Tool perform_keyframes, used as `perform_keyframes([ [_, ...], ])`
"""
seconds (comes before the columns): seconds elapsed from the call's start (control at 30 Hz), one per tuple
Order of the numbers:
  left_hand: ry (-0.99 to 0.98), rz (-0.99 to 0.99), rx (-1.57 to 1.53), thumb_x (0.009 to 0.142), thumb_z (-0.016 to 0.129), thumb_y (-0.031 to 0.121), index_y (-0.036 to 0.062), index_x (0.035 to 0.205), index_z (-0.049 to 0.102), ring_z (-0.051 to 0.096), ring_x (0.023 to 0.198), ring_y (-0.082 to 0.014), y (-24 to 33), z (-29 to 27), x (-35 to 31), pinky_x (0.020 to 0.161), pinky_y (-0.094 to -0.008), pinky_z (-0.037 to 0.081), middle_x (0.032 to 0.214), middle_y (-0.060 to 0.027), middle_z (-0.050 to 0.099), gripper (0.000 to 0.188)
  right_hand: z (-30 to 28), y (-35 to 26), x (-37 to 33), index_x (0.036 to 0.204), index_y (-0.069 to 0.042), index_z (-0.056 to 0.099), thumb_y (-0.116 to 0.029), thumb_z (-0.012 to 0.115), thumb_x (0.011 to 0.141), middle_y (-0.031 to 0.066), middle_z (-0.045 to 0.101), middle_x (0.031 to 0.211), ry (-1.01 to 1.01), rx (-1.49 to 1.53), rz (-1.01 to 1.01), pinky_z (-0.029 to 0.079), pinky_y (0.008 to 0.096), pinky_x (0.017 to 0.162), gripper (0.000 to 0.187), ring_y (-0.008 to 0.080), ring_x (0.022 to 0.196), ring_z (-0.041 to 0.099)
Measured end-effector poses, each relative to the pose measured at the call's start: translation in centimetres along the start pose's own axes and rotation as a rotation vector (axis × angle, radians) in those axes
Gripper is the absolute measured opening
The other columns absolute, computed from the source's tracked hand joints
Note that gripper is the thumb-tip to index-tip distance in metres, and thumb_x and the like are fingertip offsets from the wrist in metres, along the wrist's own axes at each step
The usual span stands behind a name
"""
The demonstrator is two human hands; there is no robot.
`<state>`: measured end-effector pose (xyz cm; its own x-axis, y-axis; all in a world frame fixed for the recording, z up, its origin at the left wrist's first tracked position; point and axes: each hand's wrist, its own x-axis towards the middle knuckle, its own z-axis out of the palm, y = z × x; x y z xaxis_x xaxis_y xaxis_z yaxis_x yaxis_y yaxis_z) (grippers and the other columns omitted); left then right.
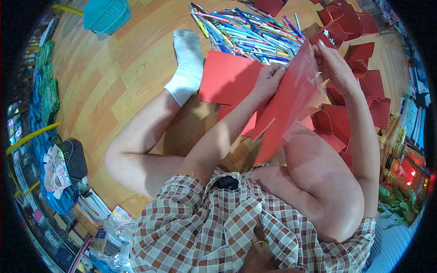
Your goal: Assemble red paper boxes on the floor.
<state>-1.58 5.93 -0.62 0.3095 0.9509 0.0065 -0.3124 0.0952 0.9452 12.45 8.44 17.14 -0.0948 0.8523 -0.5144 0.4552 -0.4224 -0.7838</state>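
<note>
A red cardboard sheet (287, 102) is held up on edge in front of me, tilted and blurred along its lower right side. Pinching its left edge, my left hand (269, 82) has its fingers curled closed. My right hand (336, 68) grips the sheet's upper right edge, with the thumb raised; part of its fingers is hidden behind the card. Beneath my left forearm, a flat red sheet (230, 75) lies on the floor. A large heap of pens (255, 34) in many colours lies just beyond both hands.
Several folded red cardboard boxes (373, 84) stand along the right. At the upper left is a turquoise basket (107, 16). Books (94, 204) and a dark basket (75, 159) sit at the left edge, and a leafy plant (400, 202) at the right. My socked foot (187, 59) rests beside the sheets.
</note>
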Motion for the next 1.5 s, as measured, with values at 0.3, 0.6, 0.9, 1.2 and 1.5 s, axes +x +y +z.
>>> perform_keyframes([
  [0.3, 0.19, 0.251, 0.2, 0.091, 0.051, 0.015, 0.0012, 0.072, 0.051, 0.036, 0.06, -0.006, 1.7, -5.0, 2.8, 0.053, -0.0261, 0.034, 0.06, 0.0021, 0.041, 0.024, 1.1, -0.1, -2.0, 0.113, -0.003, 0.053, -0.055, 0.059, 0.079, -0.003, 0.041, 0.076, 0.214, 0.081, 0.049, 0.04, 0.0305, 0.059, 0.062, 0.0084, 0.065, 0.038],
  [0.6, 0.194, 0.105, -0.062, 0.094, 0.05, 0.016, 0.0005, 0.072, 0.056, 0.041, 0.061, -0.0032, 0.9, -4.8, 2.2, 0.054, -0.0233, 0.035, 0.065, 0.0056, 0.049, 0.027, 0.7, 1.5, -1.1, 0.091, -0.008, 0.059, -0.043, 0.06, 0.084, -0.0035, 0.04, 0.061, 0.016, 0.249, 0.049, 0.036, 0.023, 0.048, 0.036, 0.0047, 0.049, 0.033],
  [0.9, 0.31, 0.176, 0.141, 0.092, 0.052, 0.018, 0.0008, 0.065, 0.051, 0.033, 0.058, -0.0042, 0.3, -5.5, 2.8, 0.051, -0.0253, 0.029, 0.057, 0.0044, 0.039, 0.032, 0.8, 1.0, -2.5, 0.11, 0.001, 0.058, -0.028, 0.061, 0.082, 0.005, 0.062, 0.086, -0.22, 0.381, -0.108, 0.049, 0.0221, 0.059, 0.041, 0.0073, 0.069, 0.058],
  [1.2, 0.341, 0.145, 0.128, 0.089, 0.058, 0.025, 0.0009, 0.082, 0.059, 0.047, 0.068, -0.0106, 2.1, -5.1, 2.7, 0.065, -0.0295, 0.04, 0.068, -0.0021, 0.052, 0.026, 2.6, 1.3, -2.4, 0.111, 0.002, 0.058, 0.0, 0.058, 0.073, 0.0047, 0.065, 0.092, -0.08, 0.178, -0.093, 0.05, 0.0232, 0.065, 0.038, 0.0083, 0.077, 0.061],
  [1.5, 0.005, 0.244, 0.612, 0.066, 0.079, 0.031, 0.0033, 0.142, 0.013, 0.022, 0.132, -0.0363, 9.4, 1.9, -1.6, 0.108, -0.0439, 0.024, 0.141, -0.0229, 0.022, 0.104, 2.2, 2.0, -1.7, 0.108, 0.004, 0.058, 0.003, 0.062, 0.072, 0.0076, 0.063, 0.097, 0.084, -0.085, -0.444, 0.048, 0.0292, 0.078, 0.035, 0.0149, 0.087, 0.059],
])
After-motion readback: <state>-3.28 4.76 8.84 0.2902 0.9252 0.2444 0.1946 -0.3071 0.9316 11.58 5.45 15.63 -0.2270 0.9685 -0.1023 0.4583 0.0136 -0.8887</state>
